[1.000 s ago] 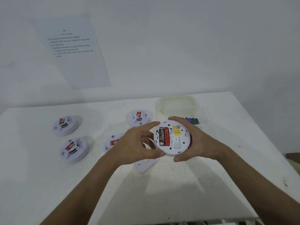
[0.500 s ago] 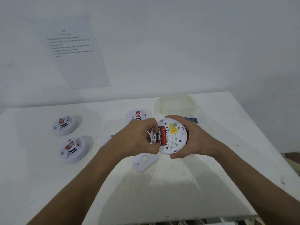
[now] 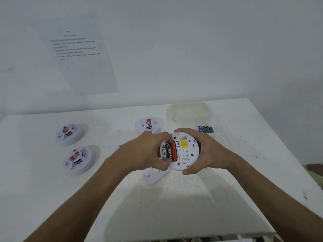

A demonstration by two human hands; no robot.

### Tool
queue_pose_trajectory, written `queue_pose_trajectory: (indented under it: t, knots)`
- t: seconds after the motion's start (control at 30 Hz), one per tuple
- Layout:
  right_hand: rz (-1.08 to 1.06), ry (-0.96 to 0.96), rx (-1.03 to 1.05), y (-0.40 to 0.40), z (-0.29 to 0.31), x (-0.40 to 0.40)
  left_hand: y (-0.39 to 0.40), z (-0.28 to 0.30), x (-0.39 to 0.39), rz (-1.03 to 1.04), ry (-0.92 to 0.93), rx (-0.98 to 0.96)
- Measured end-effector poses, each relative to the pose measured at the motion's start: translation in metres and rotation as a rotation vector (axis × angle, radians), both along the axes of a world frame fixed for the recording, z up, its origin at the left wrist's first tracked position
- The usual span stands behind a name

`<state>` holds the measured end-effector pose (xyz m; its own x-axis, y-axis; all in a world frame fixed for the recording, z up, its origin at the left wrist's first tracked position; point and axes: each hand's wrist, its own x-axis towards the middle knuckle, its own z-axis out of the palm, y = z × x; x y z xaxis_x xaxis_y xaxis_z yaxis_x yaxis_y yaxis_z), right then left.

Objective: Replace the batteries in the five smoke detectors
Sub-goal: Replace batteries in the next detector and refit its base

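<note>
My right hand [image 3: 208, 151] grips a white round smoke detector [image 3: 186, 152] turned back side up above the table, with its battery bay uncovered. My left hand [image 3: 145, 152] pinches a black and red battery [image 3: 169, 151] at the bay's left edge, lifted partly out beside a second red battery [image 3: 174, 151]. A white battery cover [image 3: 153, 175] lies on the table just below the hands. Three other detectors sit face up: far left [image 3: 69, 134], near left [image 3: 78, 159] and behind the hands [image 3: 148, 124]. Another one [image 3: 116, 149] is mostly hidden by my left wrist.
A clear plastic box [image 3: 188, 110] stands at the back right, with several blue and green batteries [image 3: 206, 129] in a clear tray beside it. A printed sheet [image 3: 78, 49] hangs on the wall. The table's right edge [image 3: 297, 161] and front edge are close.
My left hand moved from the detector's rim to the battery bay and pulled the black and red battery up out of its slot. The detector tilted slightly toward the left.
</note>
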<state>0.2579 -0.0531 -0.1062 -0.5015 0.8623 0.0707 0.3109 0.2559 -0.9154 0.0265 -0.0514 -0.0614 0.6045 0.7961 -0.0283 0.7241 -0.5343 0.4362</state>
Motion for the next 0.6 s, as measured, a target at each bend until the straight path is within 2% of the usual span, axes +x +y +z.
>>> queue_pose_trajectory:
  t: [0.3, 0.6]
  knots:
    - [0.034, -0.040, 0.012, 0.005, 0.003, 0.003, -0.004, -0.002, 0.006, -0.036, 0.158, 0.081]
    - [0.042, -0.031, 0.012, 0.012, 0.001, 0.006, -0.004, -0.019, 0.005, -0.104, 0.184, 0.243]
